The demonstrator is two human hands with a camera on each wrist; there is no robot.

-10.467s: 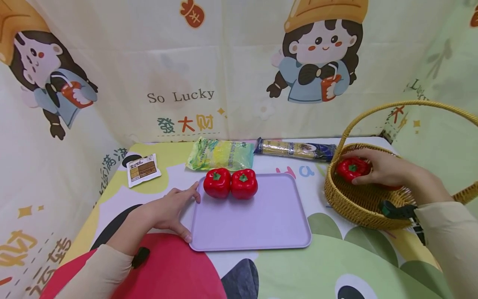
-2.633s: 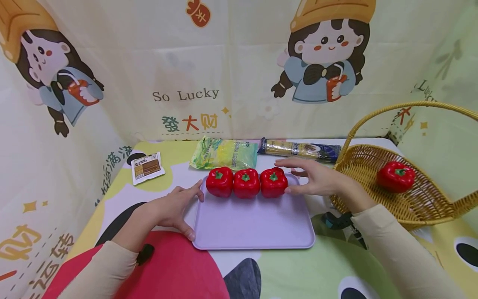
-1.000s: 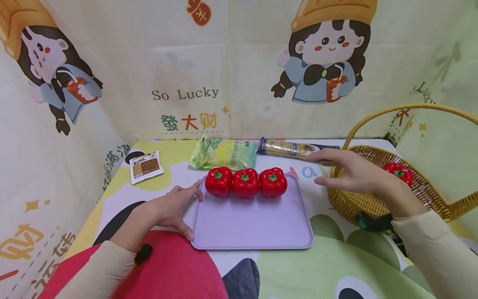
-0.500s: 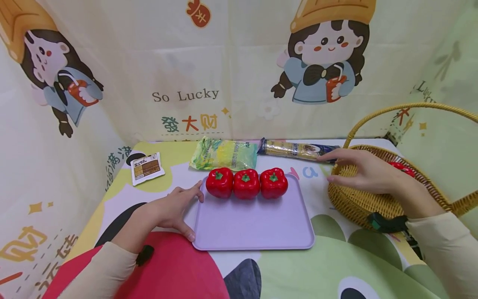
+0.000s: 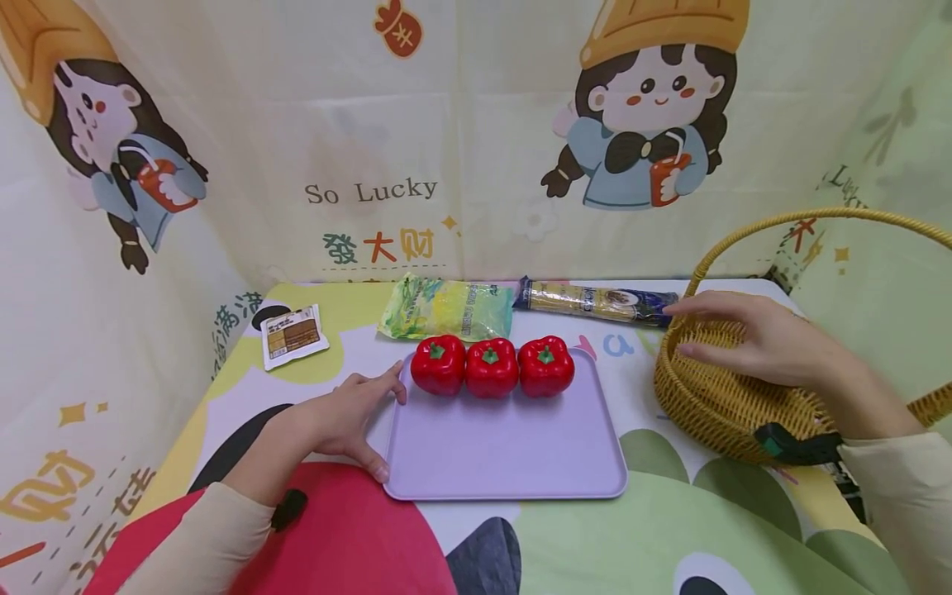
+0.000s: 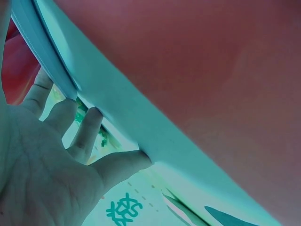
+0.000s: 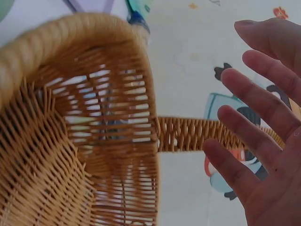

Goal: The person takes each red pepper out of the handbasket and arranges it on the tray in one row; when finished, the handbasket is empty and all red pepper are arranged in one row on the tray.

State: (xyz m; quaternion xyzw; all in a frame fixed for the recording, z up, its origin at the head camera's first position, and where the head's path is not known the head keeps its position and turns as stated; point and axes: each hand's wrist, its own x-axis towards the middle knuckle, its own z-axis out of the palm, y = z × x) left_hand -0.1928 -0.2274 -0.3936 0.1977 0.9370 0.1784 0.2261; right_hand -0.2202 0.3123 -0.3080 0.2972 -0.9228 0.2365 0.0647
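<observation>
Three red bell peppers stand in a row along the back of a lilac tray point(image 5: 506, 454): a left pepper point(image 5: 435, 376), a middle pepper point(image 5: 491, 376) and a right pepper point(image 5: 545, 376). My left hand point(image 5: 338, 421) touches the tray's left side with spread fingers, the thumb at the front corner. Over the wicker basket point(image 5: 687, 397) at the right hovers my right hand point(image 5: 773, 339), fingers apart and holding nothing. In the right wrist view its fingers are spread beside the basket handle point(image 7: 181, 134). My right hand and forearm hide part of the basket's inside.
Behind the tray lie a green-yellow packet point(image 5: 454, 307) and a long blue-gold pack point(image 5: 595, 300). A small white-brown sachet point(image 5: 292, 336) lies at the left. The basket's tall handle point(image 5: 818, 213) arches over the right side. A printed cloth wall point(image 5: 491, 165) rises at the back.
A third pepper has come from the basket onto the tray. My right hand has let go of it and moved right, over the basket. My left hand has stayed at the tray.
</observation>
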